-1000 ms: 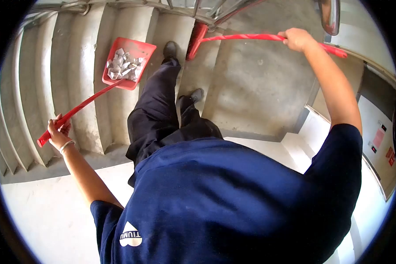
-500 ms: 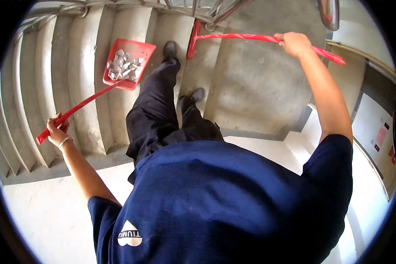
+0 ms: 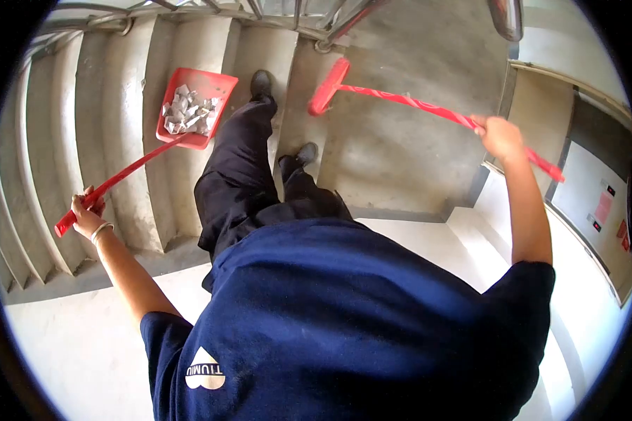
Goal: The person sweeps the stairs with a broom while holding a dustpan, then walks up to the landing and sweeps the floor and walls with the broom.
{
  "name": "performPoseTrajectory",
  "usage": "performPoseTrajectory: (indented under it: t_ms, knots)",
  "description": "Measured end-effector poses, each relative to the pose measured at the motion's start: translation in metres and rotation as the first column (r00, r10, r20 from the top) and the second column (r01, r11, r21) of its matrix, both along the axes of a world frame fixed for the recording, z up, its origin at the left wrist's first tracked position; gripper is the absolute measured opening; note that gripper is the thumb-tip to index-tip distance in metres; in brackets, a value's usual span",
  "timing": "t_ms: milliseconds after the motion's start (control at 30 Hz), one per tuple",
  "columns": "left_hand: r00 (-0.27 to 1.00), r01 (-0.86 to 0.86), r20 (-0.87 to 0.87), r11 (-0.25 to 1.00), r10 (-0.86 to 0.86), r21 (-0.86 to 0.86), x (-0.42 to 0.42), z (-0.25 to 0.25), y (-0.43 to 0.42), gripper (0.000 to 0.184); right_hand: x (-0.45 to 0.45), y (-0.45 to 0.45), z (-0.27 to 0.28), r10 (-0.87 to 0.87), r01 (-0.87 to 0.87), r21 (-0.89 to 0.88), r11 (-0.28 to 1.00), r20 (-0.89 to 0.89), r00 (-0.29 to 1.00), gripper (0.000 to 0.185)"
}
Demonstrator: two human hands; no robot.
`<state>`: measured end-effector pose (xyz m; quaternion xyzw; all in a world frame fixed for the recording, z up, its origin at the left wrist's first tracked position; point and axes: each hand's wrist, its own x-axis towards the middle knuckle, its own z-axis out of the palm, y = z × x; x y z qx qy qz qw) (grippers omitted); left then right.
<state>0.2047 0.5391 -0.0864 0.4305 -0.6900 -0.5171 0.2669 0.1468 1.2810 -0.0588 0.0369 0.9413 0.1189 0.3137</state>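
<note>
My left hand (image 3: 88,213) is closed round the end of the red handle of a dustpan (image 3: 226,88). Crumpled white paper pieces (image 3: 188,112) lie in the pan, which is over the steps left of my feet. On the right, my right hand (image 3: 500,136) grips the red handle of a broom (image 3: 414,103), part of which sticks out behind the hand. The broom's red head (image 3: 328,87) is above the edge of the landing, right of my shoes; whether it touches the floor I cannot tell.
Concrete steps (image 3: 91,140) run off to the left, with a metal railing (image 3: 256,12) along the top of the view. The concrete landing (image 3: 407,154) lies to the right. A white wall (image 3: 70,344) borders the stairs below, and a panel with stickers (image 3: 590,189) stands far right.
The broom head has come away from the railing side, toward me and slightly right. My right hand has moved down and a little right with the handle. The dustpan has barely shifted.
</note>
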Motion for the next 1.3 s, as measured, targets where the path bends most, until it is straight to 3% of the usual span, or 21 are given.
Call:
performPoseTrajectory:
  t_ms: [67,133,267,300,333,400,467,533,567,633,733,767,800,867,900,1033,1100,1200,1233,1267,1300]
  knots:
    - [1.000,-0.016,-0.017,0.999,0.017,0.035,0.000,-0.001,-0.002,0.018,0.016,-0.001,0.009,-0.253,0.243,0.158,0.957,0.048,0.966,0.030]
    - [0.999,-0.011,-0.032,1.000,0.011,0.022,-0.001,0.000,-0.001,0.020,0.047,0.009,-0.006,-0.383,0.384,0.140,0.913,-0.039,0.923,0.033]
    - [0.999,0.031,-0.026,0.999,-0.030,0.026,0.000,-0.001,-0.001,0.020,0.138,0.033,-0.092,-0.389,0.378,-0.099,0.921,-0.144,0.910,0.025]
    - [0.999,0.023,-0.034,0.999,-0.023,0.024,0.000,-0.001,0.000,0.020,0.155,0.028,-0.113,-0.765,0.727,-0.400,0.557,0.093,0.637,0.025]
    - [0.999,0.032,-0.035,0.999,-0.032,0.021,-0.001,-0.002,-0.002,0.020,0.168,0.017,-0.130,-0.868,0.857,-0.515,-0.004,0.428,0.252,0.028]
    - [0.998,0.043,-0.042,0.999,-0.042,0.029,0.001,-0.002,-0.005,0.020,0.178,-0.012,-0.157,-0.701,0.776,-0.621,0.110,0.505,0.503,0.032]
    - [0.998,0.048,-0.028,0.999,-0.047,0.018,0.003,-0.002,-0.009,0.020,0.173,-0.040,-0.194,-0.755,0.754,-0.626,0.201,0.391,0.526,0.036]
    - [0.998,0.057,-0.024,0.998,-0.057,0.010,0.001,-0.001,-0.005,0.021,0.175,-0.062,-0.228,-0.758,0.668,-0.606,0.432,0.157,0.633,0.037]
    - [0.999,0.040,-0.019,0.999,-0.040,0.006,0.002,0.000,-0.003,0.021,0.182,-0.062,-0.237,-0.760,0.668,-0.610,0.427,0.158,0.630,0.037]
    - [0.999,0.039,-0.016,0.999,-0.039,-0.002,-0.001,0.005,-0.001,0.021,0.199,-0.066,-0.237,-0.606,0.551,-0.413,0.725,-0.004,0.795,0.038]
    - [1.000,0.001,0.013,1.000,0.000,-0.021,-0.001,0.005,0.006,0.021,0.206,-0.042,-0.198,-0.663,0.603,-0.471,0.644,0.051,0.747,0.039]
    - [1.000,0.016,0.000,1.000,-0.016,-0.007,-0.001,0.003,0.002,0.021,0.212,-0.036,-0.185,-0.736,0.684,-0.559,0.469,0.180,0.652,0.046]
    - [0.999,0.035,-0.007,0.999,-0.035,0.006,0.000,0.004,0.003,0.021,0.224,-0.037,-0.180,-0.738,0.686,-0.555,0.471,0.179,0.651,0.046]
    - [1.000,0.013,-0.020,1.000,-0.012,0.007,-0.001,0.005,0.010,0.021,0.240,-0.041,-0.176,-0.688,0.554,-0.580,0.598,-0.017,0.725,0.051]
    - [0.999,-0.012,-0.037,1.000,0.012,0.001,-0.002,0.007,0.014,0.021,0.249,-0.042,-0.196,-0.666,0.430,-0.674,0.601,-0.125,0.735,0.054]
    - [1.000,0.025,-0.015,0.999,-0.025,-0.020,-0.002,0.005,0.008,0.021,0.214,-0.081,-0.227,-0.659,0.481,-0.652,0.585,-0.038,0.751,0.054]
    - [0.999,0.035,-0.012,0.999,-0.036,-0.022,-0.003,0.005,0.004,0.020,0.202,-0.099,-0.224,-0.641,0.638,-0.488,0.595,0.192,0.744,0.053]
    - [1.000,0.014,-0.009,1.000,-0.014,-0.012,-0.002,0.009,0.011,0.020,0.226,-0.065,-0.225,-0.562,0.489,-0.587,0.646,0.068,0.824,0.053]
    - [1.000,0.018,-0.009,1.000,-0.018,-0.014,-0.002,0.009,0.011,0.020,0.208,-0.069,-0.156,-0.724,0.798,-0.502,0.334,0.405,0.558,0.053]
    - [1.000,0.019,-0.006,1.000,-0.019,-0.012,-0.003,0.009,0.011,0.020,0.221,-0.067,-0.155,-0.726,0.800,-0.498,0.335,0.405,0.556,0.053]
    - [1.000,0.013,-0.006,1.000,-0.013,-0.017,-0.002,0.012,0.012,0.020,0.236,-0.058,-0.157,-0.713,0.707,-0.586,0.395,0.290,0.638,0.052]
